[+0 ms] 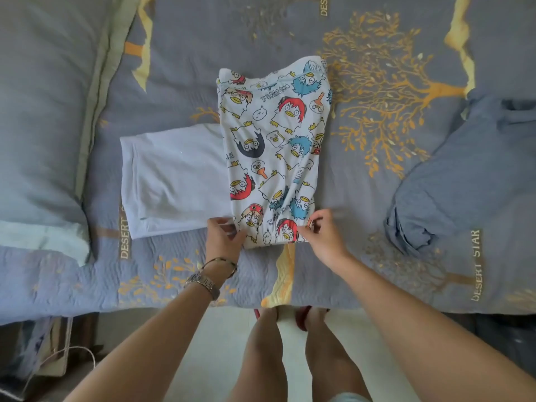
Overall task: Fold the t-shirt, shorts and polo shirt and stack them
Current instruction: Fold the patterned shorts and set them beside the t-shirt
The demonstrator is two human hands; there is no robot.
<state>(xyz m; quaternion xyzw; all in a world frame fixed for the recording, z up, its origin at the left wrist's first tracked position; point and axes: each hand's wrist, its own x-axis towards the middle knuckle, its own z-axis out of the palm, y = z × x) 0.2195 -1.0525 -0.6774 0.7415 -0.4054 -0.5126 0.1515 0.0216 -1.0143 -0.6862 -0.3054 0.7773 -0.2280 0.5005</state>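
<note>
Cartoon-print t-shirt (275,158) lies narrow on the bed (377,184); I see left hand (223,237) and right hand (322,233) grip pinching its hem, probably to fold upward.

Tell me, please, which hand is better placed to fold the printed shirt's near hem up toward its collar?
Probably the right hand: it pinches the printed shirt's hem corner, while the left hand lies flatter against the other corner, beside the white garment.

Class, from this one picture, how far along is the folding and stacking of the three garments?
Looks done: a plain pale garment lies folded on the bed. In hand: the cartoon-print garment, narrowed lengthwise, with the left hand and right hand pinching its near hem corners. Left: finishing it, folding the crumpled blue garment, then stacking.
</note>
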